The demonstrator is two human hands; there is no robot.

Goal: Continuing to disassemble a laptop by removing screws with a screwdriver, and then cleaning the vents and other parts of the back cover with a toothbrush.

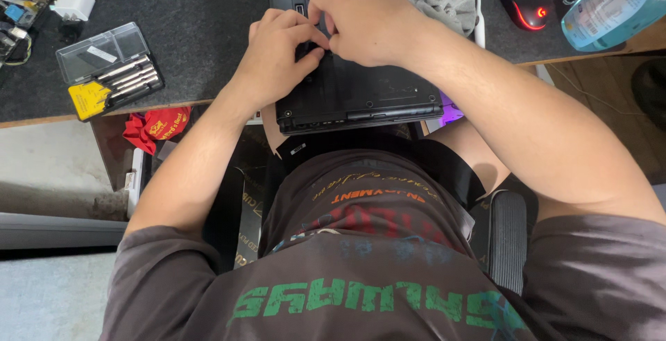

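Note:
A black laptop [361, 98] lies upside down on the dark desk mat, its near edge over the desk's front edge. My left hand [277, 56] rests on its underside with fingertips pinched together near the middle. My right hand [364, 22] is curled just beside it, its fingertips meeting those of the left. Whatever small part the fingers pinch is hidden under them.
A clear case of screwdrivers [111, 70] with a yellow holder lies at the left. A grey cloth [447, 1], a black mouse with a red light [526, 4] and a blue bottle [614, 4] sit at the right. A white adapter [73, 2] lies far left. A chair armrest [508, 237] is below.

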